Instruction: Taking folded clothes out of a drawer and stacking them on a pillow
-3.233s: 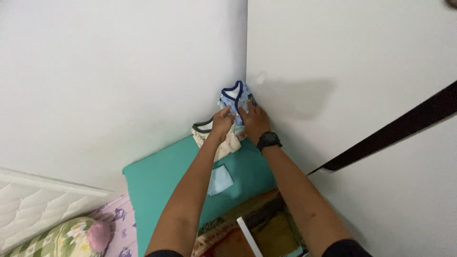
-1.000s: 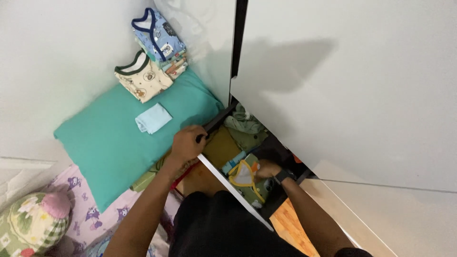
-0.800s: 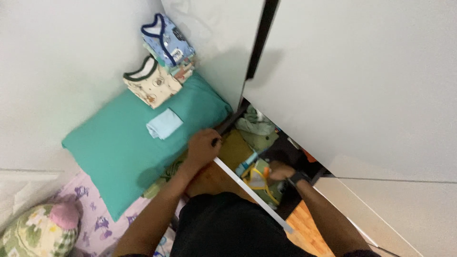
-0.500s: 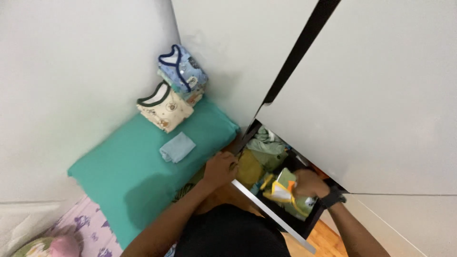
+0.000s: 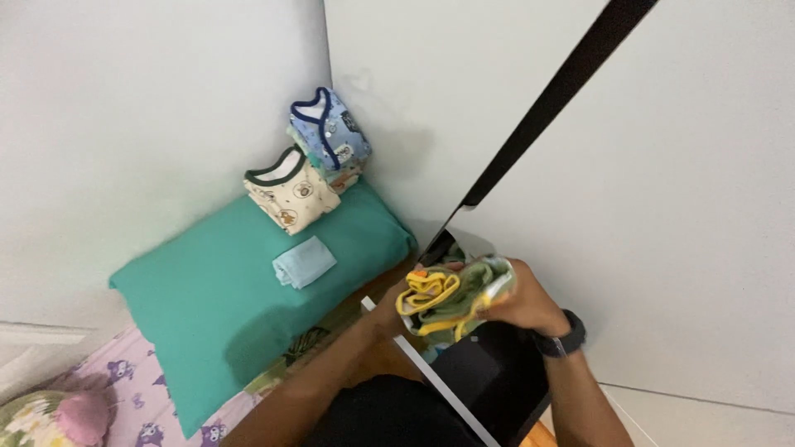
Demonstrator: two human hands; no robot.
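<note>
Fingers of the right hand [image 5: 526,300] clamped round a loosely folded bundle of green baby clothes with yellow trim [image 5: 447,298], held in the air above the open drawer's white front edge [image 5: 431,381]. Left hand [image 5: 389,308] mostly hidden behind the bundle, apparently touching its underside; grip not clear. Loose folds hanging at the left side: likely to slip open or drop a piece back into the drawer if pinched only at one end. Beyond, on the teal rectangular pillow [image 5: 207,298], a small pale blue folded cloth [image 5: 304,262], a cream printed baby top with dark green collar [image 5: 291,197] and a blue printed top with navy trim [image 5: 331,136] leaning on the white wall, prone to toppling if nudged.

Compared with half a second earlier: bundle lifted clear of the drawer, left hand off the drawer edge and up at the clothes, drawer contents out of sight.
</note>
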